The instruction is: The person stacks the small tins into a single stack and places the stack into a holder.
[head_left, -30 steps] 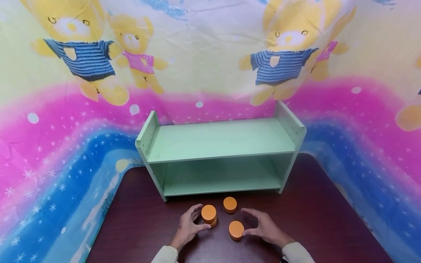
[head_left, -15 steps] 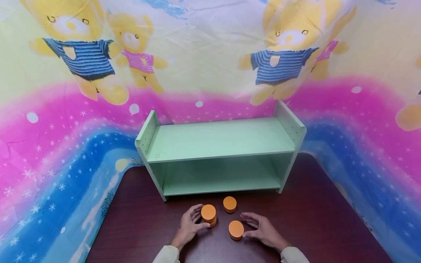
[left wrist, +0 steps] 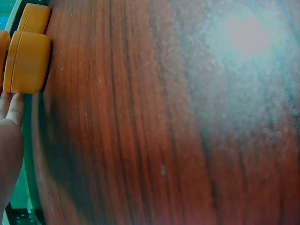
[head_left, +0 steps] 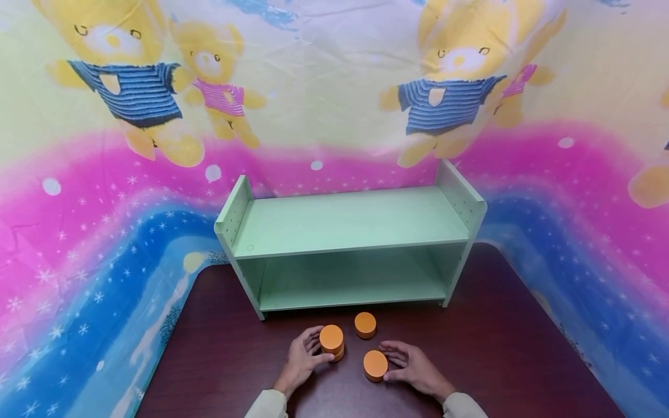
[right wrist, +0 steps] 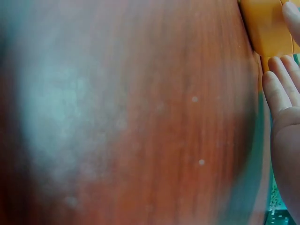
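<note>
Two round orange tins stand one on the other near the table's middle, with the upper tin (head_left: pixel 331 338) set almost straight over the lower tin (head_left: pixel 338 355). My left hand (head_left: pixel 303 358) holds this stack from the left, thumb in front and fingers behind. A single front tin (head_left: pixel 375 365) sits to the right. Beside it, my right hand (head_left: pixel 413 366) has its fingers extended and its thumb at the tin's right edge; whether they touch is unclear. A farther tin (head_left: pixel 365 325) lies behind, untouched. The left wrist view shows fingertips at a tin (left wrist: pixel 28 63).
A pale green two-tier shelf (head_left: pixel 350 223) stands behind the tins on the dark red-brown table (head_left: pixel 219 360). Behind it hangs a bear-patterned cloth (head_left: pixel 324 104), which also runs along both sides.
My right hand has shifted slightly, its fingers drawing nearer to the front tin. The left hand and the tins are nearly unchanged.
</note>
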Demonstrator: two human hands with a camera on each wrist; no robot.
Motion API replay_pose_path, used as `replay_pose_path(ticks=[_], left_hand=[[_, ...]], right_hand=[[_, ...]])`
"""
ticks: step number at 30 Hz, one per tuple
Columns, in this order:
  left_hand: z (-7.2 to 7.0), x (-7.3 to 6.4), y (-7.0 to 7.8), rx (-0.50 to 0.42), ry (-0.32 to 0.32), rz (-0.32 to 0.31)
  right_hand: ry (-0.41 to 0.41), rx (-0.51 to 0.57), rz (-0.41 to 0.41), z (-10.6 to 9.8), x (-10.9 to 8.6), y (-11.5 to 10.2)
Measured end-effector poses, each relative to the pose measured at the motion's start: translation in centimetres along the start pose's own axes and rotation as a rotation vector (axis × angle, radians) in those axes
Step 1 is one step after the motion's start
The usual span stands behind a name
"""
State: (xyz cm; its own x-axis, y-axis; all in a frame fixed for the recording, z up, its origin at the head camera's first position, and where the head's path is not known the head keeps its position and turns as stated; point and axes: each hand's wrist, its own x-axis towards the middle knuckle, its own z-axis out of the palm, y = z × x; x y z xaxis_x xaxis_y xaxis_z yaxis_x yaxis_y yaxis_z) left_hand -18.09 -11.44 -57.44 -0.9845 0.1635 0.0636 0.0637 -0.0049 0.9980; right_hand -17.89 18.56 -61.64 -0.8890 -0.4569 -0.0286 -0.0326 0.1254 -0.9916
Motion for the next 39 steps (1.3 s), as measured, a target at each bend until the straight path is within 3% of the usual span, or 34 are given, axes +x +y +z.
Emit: replay_pose_path(ticks=[9,13,20,29,39], left_hand=[[-0.4,0.9,-2.7,-0.021,0.016,-0.033],[-0.4,0.8,-2.5,-0.016,0.019,-0.034],[-0.2,0.3,-0.5,0.001,0.009,-0.026],[-0.3,0.9,-2.8,-0.005,0.023,-0.027],[-0.5,1.0,-3.2,0.013,0.016,-0.017]], right_hand=[[0.011,0.004,0.045,0.2,0.1,-0.1],[0.015,-0.002,0.044,0.4,0.0,-0.1],[0.014,0.007,0.042,0.5,0.1,-0.3],[0.037,-0.029,0.045,0.4,0.2,0.1],[0.055,-0.062,0.004,0.5,0.3,-0.1]])
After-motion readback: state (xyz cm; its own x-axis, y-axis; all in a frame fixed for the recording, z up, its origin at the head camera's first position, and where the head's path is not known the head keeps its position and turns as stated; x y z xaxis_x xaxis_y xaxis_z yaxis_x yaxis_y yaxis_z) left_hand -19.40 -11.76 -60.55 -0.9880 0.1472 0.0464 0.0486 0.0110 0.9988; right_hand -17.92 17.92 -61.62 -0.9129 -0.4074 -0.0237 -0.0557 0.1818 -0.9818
